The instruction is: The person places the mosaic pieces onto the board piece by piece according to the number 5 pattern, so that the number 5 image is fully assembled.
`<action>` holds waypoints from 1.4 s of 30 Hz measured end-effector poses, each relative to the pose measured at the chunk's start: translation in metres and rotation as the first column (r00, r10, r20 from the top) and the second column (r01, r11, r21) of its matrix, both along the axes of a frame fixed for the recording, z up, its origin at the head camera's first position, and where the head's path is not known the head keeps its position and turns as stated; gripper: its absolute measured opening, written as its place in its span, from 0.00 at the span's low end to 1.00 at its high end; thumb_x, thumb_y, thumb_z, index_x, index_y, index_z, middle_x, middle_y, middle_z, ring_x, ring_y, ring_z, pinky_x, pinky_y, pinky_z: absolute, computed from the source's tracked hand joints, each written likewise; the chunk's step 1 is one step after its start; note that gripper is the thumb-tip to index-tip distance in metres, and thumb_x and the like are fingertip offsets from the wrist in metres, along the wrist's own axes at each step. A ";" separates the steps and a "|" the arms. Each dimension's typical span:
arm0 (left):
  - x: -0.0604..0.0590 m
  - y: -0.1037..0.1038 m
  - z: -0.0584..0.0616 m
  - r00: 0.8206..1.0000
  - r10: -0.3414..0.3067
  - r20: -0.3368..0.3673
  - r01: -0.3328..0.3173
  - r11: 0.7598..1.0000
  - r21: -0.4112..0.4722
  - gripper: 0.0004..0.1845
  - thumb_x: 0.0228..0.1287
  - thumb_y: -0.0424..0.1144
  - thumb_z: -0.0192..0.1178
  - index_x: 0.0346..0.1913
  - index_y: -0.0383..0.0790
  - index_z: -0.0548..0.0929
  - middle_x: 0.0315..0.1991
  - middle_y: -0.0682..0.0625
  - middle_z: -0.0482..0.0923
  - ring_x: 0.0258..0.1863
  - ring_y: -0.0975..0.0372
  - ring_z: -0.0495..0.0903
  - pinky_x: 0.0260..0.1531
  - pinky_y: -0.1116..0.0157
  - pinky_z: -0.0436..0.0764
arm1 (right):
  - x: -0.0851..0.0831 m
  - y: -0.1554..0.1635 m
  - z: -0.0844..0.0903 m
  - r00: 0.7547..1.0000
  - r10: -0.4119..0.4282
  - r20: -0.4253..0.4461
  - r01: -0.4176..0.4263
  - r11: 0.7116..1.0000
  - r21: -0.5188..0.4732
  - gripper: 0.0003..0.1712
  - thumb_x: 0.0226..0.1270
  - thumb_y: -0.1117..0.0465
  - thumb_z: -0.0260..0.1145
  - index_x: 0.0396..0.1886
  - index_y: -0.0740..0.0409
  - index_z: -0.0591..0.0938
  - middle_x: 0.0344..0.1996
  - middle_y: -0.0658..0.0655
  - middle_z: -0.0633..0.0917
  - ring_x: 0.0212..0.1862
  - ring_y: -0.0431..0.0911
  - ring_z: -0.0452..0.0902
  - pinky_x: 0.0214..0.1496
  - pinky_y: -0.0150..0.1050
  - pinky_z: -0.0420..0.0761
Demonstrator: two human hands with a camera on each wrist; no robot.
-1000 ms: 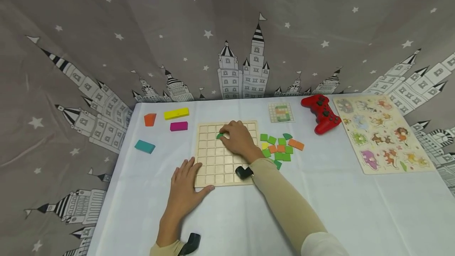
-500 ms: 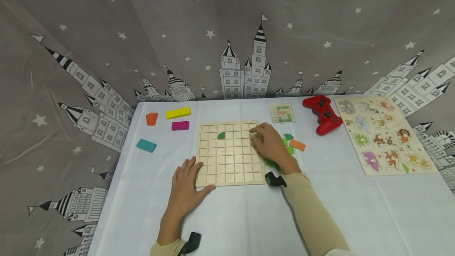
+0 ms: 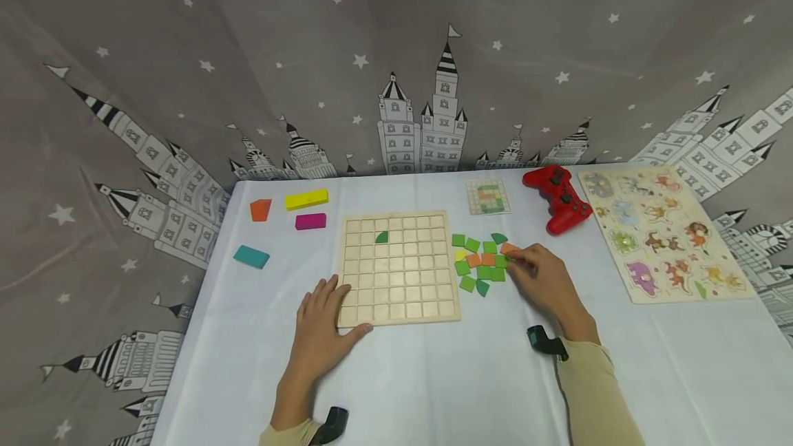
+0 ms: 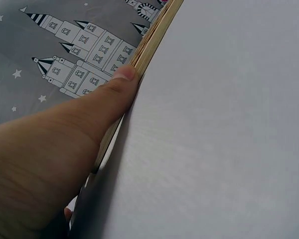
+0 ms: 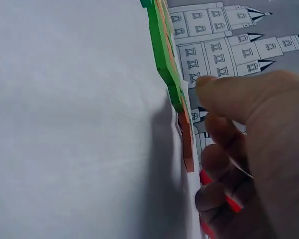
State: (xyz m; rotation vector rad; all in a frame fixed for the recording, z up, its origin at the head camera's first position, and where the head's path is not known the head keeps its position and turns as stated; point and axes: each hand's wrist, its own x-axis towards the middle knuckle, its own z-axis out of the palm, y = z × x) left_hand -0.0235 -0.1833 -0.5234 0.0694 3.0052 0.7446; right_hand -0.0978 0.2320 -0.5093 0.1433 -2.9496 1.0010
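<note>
Two hands work on a white tablecloth [image 3: 434,377], and the wooden grid board [image 3: 399,269] serves as landmark; the left hand [image 3: 322,325] lies flat with fingers spread, palm on the cloth, fingers on the board's near-left corner and thumb along its near edge; the right hand [image 3: 545,281] sits well to the right of the board, its curled fingers touching an orange tile [image 3: 509,248] at the right edge of the loose tile cluster [image 3: 480,263], though whether it truly pinches the tile cannot be told from any view. One green quarter-round piece [image 3: 382,237] sits in a cell near the board's far edge; the other cells show bare wood. Open cloth lies near of the board and between the two forearms; the tile cluster lies just beside the board's right edge.

The left wrist view alone shows the thumb [image 4: 114,94] pressed against the board's thin side; the right wrist view alone shows the green and orange tiles edge-on, fingertips [image 5: 209,82] close beside them.

Left of the board lie orange, yellow, magenta and teal blocks; right of it, beyond the tiles, a pattern card [image 3: 489,196], a red game controller [image 3: 557,199] and an animal peg puzzle [image 3: 663,232]; a grey castle-print curtain [image 3: 396,54] closes the far side.
</note>
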 end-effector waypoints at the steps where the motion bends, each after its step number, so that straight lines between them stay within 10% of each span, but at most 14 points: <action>1: 0.000 0.001 -0.001 1.000 0.000 0.001 0.000 1.000 0.001 0.49 0.53 0.67 0.70 0.73 0.42 0.70 0.80 0.40 0.58 0.81 0.44 0.49 0.78 0.37 0.47 | 0.002 0.001 -0.001 1.000 -0.002 0.002 0.002 1.000 0.007 0.16 0.70 0.59 0.69 0.55 0.58 0.87 0.41 0.57 0.83 0.41 0.48 0.72 0.42 0.42 0.74; 26: -0.003 0.002 0.002 1.000 -0.006 0.002 0.006 1.000 -0.009 0.50 0.52 0.68 0.70 0.73 0.43 0.70 0.80 0.40 0.58 0.81 0.43 0.49 0.78 0.38 0.47 | -0.001 0.008 -0.011 0.979 -0.203 0.007 0.200 0.973 0.117 0.19 0.72 0.57 0.67 0.57 0.63 0.82 0.38 0.59 0.76 0.40 0.50 0.70 0.40 0.41 0.69; 42: 0.000 0.000 -0.001 1.000 -0.006 -0.024 0.006 1.000 -0.003 0.49 0.52 0.67 0.70 0.72 0.42 0.71 0.79 0.39 0.60 0.81 0.43 0.52 0.76 0.36 0.50 | -0.012 -0.040 0.006 0.999 -0.047 -0.005 0.047 0.998 0.050 0.22 0.73 0.52 0.67 0.58 0.61 0.80 0.41 0.58 0.77 0.41 0.49 0.71 0.43 0.41 0.73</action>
